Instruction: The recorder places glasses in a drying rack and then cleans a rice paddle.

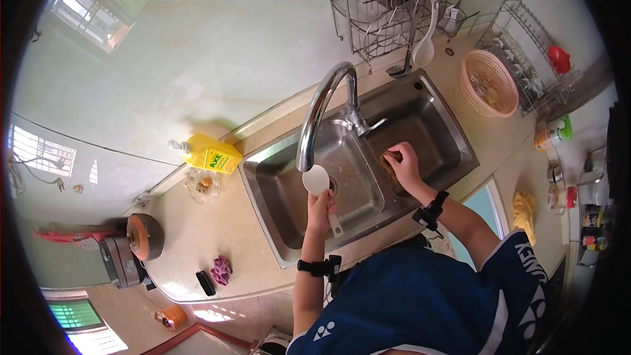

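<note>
My left hand [319, 210] is closed round the handle of a white spoon [316, 180]. The spoon's broad head points up, just below the mouth of the curved chrome faucet [323, 108], and its handle end sticks out under my fingers. Both are over the left basin of the steel double sink [276, 223]. My right hand [405, 165] pinches a brown, rough-looking scrubber [389, 163] above the near left part of the right basin, by the divider. Part of the scrubber is hidden by my fingers. No water stream can be made out.
A yellow detergent bottle [211, 154] stands left of the sink, beside a clear bag [202, 185]. Nearer me lie a purple cloth [221, 271] and a black object [206, 283]. A wire rack [384, 20] with utensils is behind the sink; a pink basket [488, 84] sits right.
</note>
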`<state>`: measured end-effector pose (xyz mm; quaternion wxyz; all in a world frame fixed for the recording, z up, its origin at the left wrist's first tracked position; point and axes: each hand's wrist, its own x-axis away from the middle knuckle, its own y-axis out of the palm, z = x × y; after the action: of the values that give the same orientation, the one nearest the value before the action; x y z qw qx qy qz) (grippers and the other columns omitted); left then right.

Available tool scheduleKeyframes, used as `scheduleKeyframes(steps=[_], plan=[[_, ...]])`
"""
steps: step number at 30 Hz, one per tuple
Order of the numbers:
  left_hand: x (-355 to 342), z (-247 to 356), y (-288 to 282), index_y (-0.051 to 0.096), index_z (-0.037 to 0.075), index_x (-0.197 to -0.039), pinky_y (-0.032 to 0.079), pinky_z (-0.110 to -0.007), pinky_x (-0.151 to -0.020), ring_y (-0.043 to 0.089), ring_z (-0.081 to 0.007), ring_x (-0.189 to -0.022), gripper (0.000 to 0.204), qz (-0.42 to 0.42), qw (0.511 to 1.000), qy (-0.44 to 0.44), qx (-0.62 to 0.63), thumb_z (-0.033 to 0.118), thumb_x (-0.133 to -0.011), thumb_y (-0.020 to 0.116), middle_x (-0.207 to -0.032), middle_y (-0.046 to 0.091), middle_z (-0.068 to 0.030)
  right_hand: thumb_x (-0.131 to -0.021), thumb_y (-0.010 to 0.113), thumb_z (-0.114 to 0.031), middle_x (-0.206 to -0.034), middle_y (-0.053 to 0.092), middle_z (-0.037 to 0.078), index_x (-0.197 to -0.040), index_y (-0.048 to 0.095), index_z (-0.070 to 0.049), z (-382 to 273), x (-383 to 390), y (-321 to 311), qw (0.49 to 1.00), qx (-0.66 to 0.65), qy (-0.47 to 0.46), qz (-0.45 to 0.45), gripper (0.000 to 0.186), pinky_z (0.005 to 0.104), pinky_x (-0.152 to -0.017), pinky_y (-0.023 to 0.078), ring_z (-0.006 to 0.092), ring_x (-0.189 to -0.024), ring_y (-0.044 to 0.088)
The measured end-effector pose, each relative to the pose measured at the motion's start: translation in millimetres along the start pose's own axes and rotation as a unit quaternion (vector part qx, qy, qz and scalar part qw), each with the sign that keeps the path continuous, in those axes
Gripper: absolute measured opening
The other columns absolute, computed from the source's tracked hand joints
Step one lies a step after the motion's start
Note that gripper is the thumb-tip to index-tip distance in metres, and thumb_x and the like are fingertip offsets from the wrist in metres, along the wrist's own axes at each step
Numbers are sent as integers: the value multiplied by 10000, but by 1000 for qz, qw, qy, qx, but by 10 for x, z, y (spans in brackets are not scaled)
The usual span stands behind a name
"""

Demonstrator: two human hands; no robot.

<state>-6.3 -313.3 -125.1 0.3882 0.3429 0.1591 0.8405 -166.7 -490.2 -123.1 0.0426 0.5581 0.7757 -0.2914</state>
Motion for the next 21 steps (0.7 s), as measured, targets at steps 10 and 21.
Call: scheduleKeyframes(steps=[10,21], plan=[[45,83,-44,410,61,-944,332,-209,-383,381,-76,-467,213,47,998,-39,16,245,-836,421,-749,488,-52,-770,480,-133,-778,512,131,-745,493,-2,-88,-714,261,972,189,-142,0,134,376,-671,403,307,-748,485],[-55,-49,-55,472,-2,-973,456,-331,-658,522,-163,-766,208,30,999,1,18,151,-841,424,-875,527,-59,-745,497,-145,-852,508,151,-841,503,-16,-142,-463,276,949,246,-6,-197,161,391,-697,397,312,-823,476]])
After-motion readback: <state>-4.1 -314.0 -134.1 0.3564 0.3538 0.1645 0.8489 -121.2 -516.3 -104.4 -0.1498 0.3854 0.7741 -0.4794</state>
